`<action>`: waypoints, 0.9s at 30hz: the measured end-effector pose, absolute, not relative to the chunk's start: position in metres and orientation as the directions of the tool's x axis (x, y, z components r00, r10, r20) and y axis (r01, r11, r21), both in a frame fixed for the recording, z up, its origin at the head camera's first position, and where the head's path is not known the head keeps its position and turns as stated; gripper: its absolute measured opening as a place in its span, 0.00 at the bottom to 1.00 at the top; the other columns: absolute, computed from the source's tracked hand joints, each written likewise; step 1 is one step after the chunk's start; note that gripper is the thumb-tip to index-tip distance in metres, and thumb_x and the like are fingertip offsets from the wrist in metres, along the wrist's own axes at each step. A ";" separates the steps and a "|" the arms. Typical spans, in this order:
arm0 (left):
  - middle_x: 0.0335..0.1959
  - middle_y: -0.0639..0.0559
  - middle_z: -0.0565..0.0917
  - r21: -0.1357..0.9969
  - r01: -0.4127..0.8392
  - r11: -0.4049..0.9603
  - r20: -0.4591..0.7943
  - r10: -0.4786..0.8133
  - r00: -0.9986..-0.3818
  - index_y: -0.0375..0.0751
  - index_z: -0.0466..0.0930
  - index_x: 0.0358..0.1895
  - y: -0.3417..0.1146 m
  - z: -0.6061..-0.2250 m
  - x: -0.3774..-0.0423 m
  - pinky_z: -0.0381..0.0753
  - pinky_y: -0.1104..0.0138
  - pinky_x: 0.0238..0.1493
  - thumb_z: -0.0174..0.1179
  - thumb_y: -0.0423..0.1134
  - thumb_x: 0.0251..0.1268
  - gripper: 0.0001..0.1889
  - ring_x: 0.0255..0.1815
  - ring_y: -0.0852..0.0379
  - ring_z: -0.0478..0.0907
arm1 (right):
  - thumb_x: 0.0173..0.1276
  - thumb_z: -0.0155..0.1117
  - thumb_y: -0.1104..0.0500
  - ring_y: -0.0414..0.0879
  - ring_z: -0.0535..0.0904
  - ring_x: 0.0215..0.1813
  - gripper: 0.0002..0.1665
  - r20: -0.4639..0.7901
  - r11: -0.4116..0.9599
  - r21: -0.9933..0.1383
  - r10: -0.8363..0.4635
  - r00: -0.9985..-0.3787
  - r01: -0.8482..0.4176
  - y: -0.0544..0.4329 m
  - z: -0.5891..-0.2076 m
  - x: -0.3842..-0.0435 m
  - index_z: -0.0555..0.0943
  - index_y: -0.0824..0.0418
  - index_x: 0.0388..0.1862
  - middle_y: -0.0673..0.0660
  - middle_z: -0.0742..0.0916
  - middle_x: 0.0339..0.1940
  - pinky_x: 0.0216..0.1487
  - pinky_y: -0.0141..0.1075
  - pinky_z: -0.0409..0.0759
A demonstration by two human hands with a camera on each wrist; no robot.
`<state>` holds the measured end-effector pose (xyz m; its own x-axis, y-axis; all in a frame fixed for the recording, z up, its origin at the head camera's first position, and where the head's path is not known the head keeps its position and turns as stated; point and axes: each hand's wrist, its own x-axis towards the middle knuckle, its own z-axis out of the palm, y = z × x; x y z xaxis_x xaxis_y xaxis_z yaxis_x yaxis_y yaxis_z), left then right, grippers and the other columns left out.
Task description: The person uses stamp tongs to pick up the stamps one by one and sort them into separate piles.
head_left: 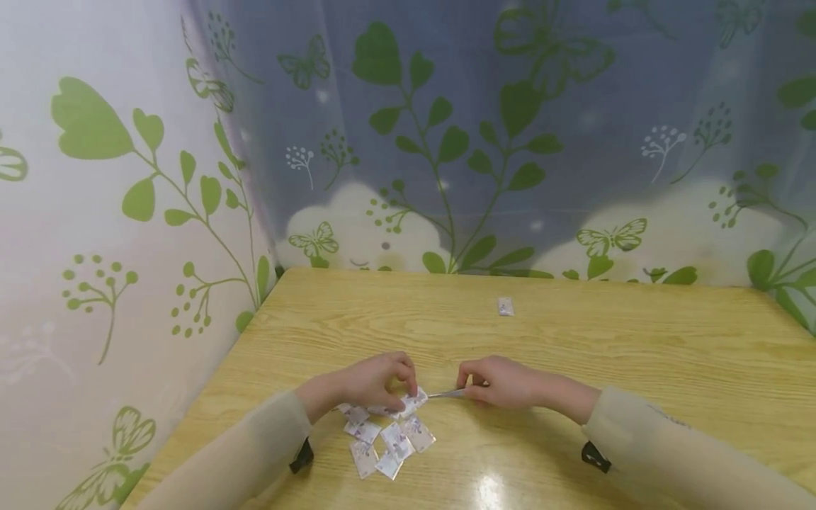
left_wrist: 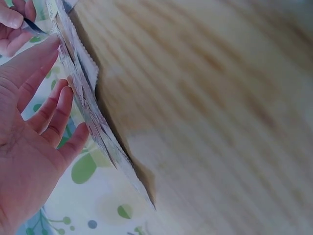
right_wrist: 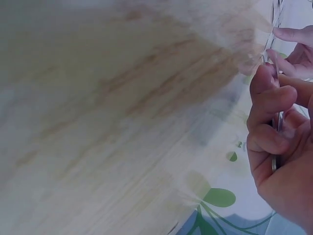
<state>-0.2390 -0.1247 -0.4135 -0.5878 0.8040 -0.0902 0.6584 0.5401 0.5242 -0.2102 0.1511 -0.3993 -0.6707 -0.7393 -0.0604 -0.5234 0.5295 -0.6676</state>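
Observation:
Several small, flat printed sachets (head_left: 397,440) lie in an overlapping pile on the wooden table, some with crimped edges. My left hand (head_left: 381,379) is over the pile's far side. Its thumb and fingertips touch a sachet (head_left: 414,401), with space between thumb and forefinger. From the left wrist view, the fingers of the left hand (left_wrist: 36,107) rest along the stacked sachets (left_wrist: 90,93). My right hand (head_left: 503,381) grips slim metal tweezers (head_left: 449,393), their point directed left at that sachet's edge. In the right wrist view, curled fingers partly hide the tweezers (right_wrist: 275,162).
One more sachet (head_left: 505,307) lies alone toward the back of the wooden table (head_left: 637,340). A leaf-patterned curtain (head_left: 421,177) hangs behind the table, and a pale patterned cloth (head_left: 127,234) hangs at its left side.

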 end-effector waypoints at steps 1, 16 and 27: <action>0.53 0.53 0.75 0.524 0.657 0.542 -0.093 0.803 -0.588 0.52 0.83 0.37 -0.125 -0.413 -0.239 0.69 0.58 0.60 0.70 0.32 0.55 0.10 0.56 0.54 0.71 | 0.73 0.57 0.61 0.35 0.69 0.20 0.03 -0.063 0.530 -0.670 -0.739 -0.671 -0.520 0.151 -0.399 -0.210 0.78 0.57 0.40 0.50 0.79 0.18 0.24 0.30 0.67; 0.51 0.57 0.75 0.552 0.639 0.536 -0.093 0.801 -0.592 0.49 0.82 0.45 -0.125 -0.410 -0.237 0.73 0.62 0.55 0.69 0.34 0.57 0.13 0.53 0.55 0.74 | 0.74 0.56 0.60 0.35 0.68 0.19 0.03 -0.078 0.550 -0.654 -0.732 -0.677 -0.519 0.139 -0.408 -0.214 0.78 0.53 0.41 0.48 0.80 0.19 0.24 0.30 0.67; 0.51 0.58 0.75 0.537 0.635 0.555 -0.110 0.792 -0.600 0.50 0.82 0.44 -0.125 -0.409 -0.239 0.72 0.62 0.56 0.69 0.34 0.56 0.13 0.53 0.57 0.73 | 0.73 0.57 0.62 0.33 0.65 0.18 0.06 -0.018 0.559 -0.563 -0.744 -0.667 -0.609 0.135 -0.407 -0.217 0.79 0.54 0.43 0.41 0.73 0.15 0.24 0.29 0.65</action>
<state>-0.2388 -0.1247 -0.4093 -0.5999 0.7925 -0.1101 0.6353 0.5555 0.5365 -0.2173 0.1345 -0.4071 -0.6674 -0.7444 -0.0181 -0.6087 0.5594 -0.5627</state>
